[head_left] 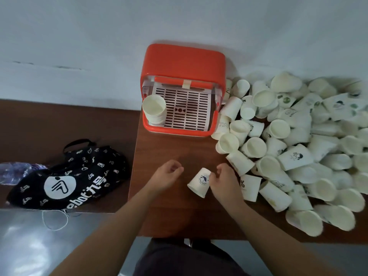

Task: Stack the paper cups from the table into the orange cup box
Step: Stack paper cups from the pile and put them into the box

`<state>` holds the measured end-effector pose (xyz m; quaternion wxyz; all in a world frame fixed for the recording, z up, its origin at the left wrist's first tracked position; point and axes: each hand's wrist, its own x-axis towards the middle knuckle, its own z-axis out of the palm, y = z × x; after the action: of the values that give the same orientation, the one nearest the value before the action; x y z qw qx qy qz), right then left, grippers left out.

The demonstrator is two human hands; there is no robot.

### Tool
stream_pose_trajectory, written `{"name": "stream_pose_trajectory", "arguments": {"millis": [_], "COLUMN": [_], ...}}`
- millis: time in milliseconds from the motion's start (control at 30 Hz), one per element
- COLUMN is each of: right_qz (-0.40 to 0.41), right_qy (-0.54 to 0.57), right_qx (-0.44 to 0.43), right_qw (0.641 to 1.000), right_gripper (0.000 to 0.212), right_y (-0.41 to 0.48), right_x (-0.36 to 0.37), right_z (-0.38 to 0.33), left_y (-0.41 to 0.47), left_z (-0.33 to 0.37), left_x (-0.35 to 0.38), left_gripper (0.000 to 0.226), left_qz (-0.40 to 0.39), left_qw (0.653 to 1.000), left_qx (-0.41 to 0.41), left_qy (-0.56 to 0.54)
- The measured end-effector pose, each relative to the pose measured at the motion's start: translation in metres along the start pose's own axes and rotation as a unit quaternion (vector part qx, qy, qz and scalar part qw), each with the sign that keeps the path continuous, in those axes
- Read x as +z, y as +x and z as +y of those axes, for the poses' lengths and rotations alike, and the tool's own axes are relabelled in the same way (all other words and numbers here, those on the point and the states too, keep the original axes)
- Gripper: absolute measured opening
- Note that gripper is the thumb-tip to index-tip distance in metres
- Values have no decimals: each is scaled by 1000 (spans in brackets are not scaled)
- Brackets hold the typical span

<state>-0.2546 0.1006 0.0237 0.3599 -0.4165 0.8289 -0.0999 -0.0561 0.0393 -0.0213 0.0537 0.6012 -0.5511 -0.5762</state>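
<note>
One brown counter [175,212] against a pale wall. Its right half is buried under a heap of paper cups [310,140], white, most lying on their sides, some with small printed marks, mouths facing every way.

Orange cup box [183,62] stands at the back of the counter, touching the heap's left edge, with its open front facing the person. A white slotted tray [189,112] sits inside.

Black bag [65,176] with white logos slumps on the adjoining brown surface to the left, well apart from the box.

Left hand [167,176] hovers over bare wood in front of the box, fingers loosely curled, grasping nothing.

Right hand [225,182] is just beside the heap, fingertips pinching a single cup [200,182].

Stack of cups [154,108] stands nested in the box's left front corner, mouths up.

The single cup is tilted, base pointing away, mouth toward the person, between the two hands.
</note>
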Motion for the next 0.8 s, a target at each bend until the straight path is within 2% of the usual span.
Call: {"name": "stream_pose_trajectory", "arguments": {"millis": [100,167,300,433,500,567,600,667,700,800], "right_qz": [-80,-118,-134,-145,-165,-180,-172,-95,-47,3], "right_qy": [43,110,293,413,433,405,361,210,139,29], "right_qx": [114,141,163,120,114,89,56,-39,-78,-141], "right_qw": [989,977,933,891,879,892,915,972,986,990], "right_gripper": [36,33,20,23,27,29,29,28,31,43], "right_y": [-2,-1,-4,-2,4,11,15,26,34,56], "right_x": [12,16,7,-26,-43,-54,-59,-68,-72,-73], "right_z": [7,10,15,13,8,5,4,4,4,5], "left_y": [-1,-5,-19,-30,-29,-26,-24,-23,-22,-17], "left_z": [0,0,10,19,27,38,43,52,54,55], "left_x": [29,43,55,53,54,51,48,42,40,40], "left_gripper": [32,36,35,66,67,56,49,35,29,23], "left_qz": [-37,-61,-71,-31,9,81,111,136,136,123], "left_qw": [999,998,995,986,980,974,970,968,969,979], "left_qx": [-21,-29,17,137,182,200,201,185,174,131], "left_qy": [10,1,-73,-88,-83,-72,-73,-100,-113,-97]}}
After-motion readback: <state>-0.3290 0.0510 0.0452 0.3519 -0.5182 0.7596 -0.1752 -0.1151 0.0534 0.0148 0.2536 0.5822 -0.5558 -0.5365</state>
